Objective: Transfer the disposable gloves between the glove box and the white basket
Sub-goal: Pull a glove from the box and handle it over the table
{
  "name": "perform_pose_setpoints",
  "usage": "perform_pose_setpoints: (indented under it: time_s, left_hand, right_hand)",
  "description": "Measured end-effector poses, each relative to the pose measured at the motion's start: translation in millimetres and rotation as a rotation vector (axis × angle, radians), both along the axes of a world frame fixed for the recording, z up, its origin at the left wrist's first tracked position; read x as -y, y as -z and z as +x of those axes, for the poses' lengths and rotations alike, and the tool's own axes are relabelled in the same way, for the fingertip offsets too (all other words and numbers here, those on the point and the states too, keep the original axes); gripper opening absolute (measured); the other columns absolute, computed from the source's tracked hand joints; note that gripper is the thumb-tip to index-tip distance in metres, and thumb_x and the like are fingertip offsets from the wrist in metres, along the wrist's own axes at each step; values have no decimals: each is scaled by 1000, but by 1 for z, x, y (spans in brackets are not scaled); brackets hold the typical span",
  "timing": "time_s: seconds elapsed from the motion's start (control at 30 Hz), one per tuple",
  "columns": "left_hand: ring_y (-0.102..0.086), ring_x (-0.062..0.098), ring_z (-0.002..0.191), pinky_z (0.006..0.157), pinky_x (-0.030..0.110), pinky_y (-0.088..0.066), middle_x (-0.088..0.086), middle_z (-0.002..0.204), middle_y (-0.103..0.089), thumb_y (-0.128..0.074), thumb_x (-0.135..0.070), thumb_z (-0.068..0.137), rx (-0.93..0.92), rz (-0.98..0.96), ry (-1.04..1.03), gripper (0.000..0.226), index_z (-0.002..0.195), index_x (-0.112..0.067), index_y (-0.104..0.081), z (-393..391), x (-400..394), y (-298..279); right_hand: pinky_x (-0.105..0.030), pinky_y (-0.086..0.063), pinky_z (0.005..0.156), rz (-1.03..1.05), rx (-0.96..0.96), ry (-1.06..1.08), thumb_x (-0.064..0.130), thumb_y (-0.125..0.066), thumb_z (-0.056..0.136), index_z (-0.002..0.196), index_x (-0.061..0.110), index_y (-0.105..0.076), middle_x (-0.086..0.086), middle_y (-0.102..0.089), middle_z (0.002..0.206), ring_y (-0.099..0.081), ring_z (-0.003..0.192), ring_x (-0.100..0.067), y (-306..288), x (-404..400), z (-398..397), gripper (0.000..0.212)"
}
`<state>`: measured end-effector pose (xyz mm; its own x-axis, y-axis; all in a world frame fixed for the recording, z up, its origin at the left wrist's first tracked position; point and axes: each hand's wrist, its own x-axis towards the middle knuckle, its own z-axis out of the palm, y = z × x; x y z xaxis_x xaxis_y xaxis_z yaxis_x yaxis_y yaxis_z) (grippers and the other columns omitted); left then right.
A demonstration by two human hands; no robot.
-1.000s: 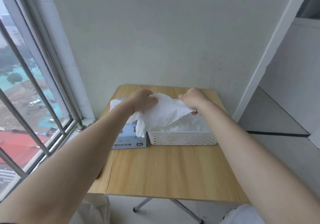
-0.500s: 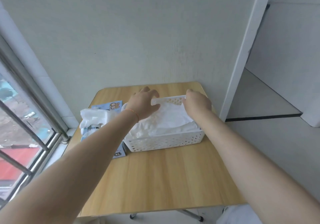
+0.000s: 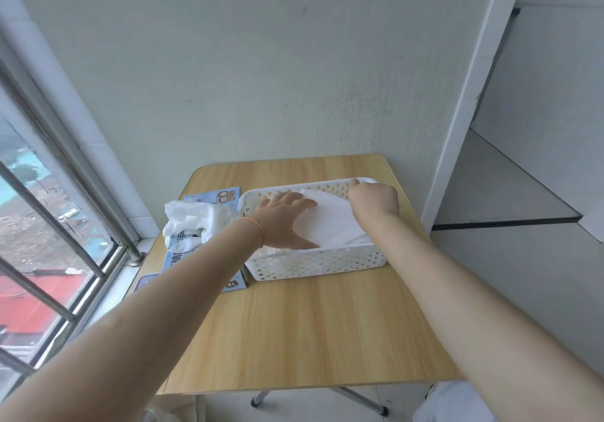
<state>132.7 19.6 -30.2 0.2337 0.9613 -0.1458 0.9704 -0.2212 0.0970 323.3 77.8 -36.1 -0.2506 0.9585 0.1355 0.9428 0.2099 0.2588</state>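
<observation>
A white perforated plastic basket [image 3: 313, 263] stands on the light wooden surface [image 3: 310, 330] at centre frame, toward its far right part. Thin white disposable gloves [image 3: 330, 225] lie heaped inside the basket. The left hand [image 3: 284, 220] lies flat on this heap with fingers extended, pressing it down at the basket's left half. The right hand [image 3: 374, 197] sits at the basket's far right corner, fingers curled onto the upper edge of the top glove; a grasp is indicated. A light blue cardboard glove box [image 3: 209, 251] lies just left of the basket, touching or nearly touching it, partly covered by the left forearm. Further white gloves [image 3: 196, 220] bulge from the box top. A barred window [image 3: 49, 225] occupies the left of the frame.
</observation>
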Motion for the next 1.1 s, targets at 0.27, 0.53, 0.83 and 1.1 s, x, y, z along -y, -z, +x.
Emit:
perform_pose_setpoints:
  time_s: [0.27,0.53,0.83,1.1]
  left_hand:
    - [-37,19,137,115,45,-30,-5,151,-38,-49,-70,86,305,90,-112,68,142,-33,-44,-19,7,-17]
    - [-47,24,123,104,37,-32,2,124,-56,-53,-21,93,322,480,-399,26,114,-26,-67,-95,30,-33]
    - [-52,29,119,98,37,-43,7,130,-56,-51,-20,92,425,296,-670,46,138,-22,-49,-175,67,-2]
    - [-52,20,68,65,39,-49,10,70,-60,-59,-34,83,700,528,-723,28,74,-9,-67,-180,67,-7]
  right_hand:
    - [-26,-18,41,163,-158,-32,1,-55,85,118,6,-44,-12,-52,108,-58,74,-22,-19,9,-10,35]
    - [-31,-30,57,-27,-482,-307,18,-39,95,81,13,-47,-3,-45,86,-49,77,-29,-45,40,-109,16]
    - [-34,-46,78,-239,-560,-390,33,-56,89,99,14,-62,-2,-48,103,-51,103,-22,-27,56,-200,23]
    - [-28,-39,63,-82,-865,-417,12,-61,83,84,19,-55,5,-55,86,-54,81,-17,-44,51,-199,9]
